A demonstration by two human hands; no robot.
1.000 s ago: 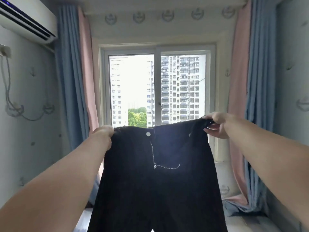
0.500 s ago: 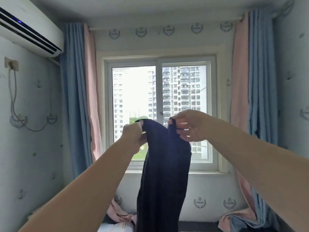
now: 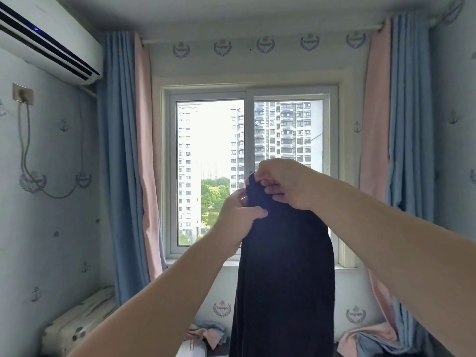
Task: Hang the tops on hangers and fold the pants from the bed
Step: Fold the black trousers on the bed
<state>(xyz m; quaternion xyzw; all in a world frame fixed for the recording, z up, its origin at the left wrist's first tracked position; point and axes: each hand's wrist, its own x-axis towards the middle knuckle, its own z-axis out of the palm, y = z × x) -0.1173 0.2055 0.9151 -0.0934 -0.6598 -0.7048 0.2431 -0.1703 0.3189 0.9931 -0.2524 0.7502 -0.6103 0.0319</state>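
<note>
in front of the window [image 3: 211, 150], the pants [image 3: 283, 279] hang straight down, long axis upright, below both grips. the right hand [image 3: 286, 185] pinches the top of the waist; the left hand [image 3: 238, 217], just lower, clutches the same edge.

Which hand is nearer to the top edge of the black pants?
Right. The right hand pinches the black pants at their very top edge; the left hand grips the fabric a little lower, on the left side.
</note>
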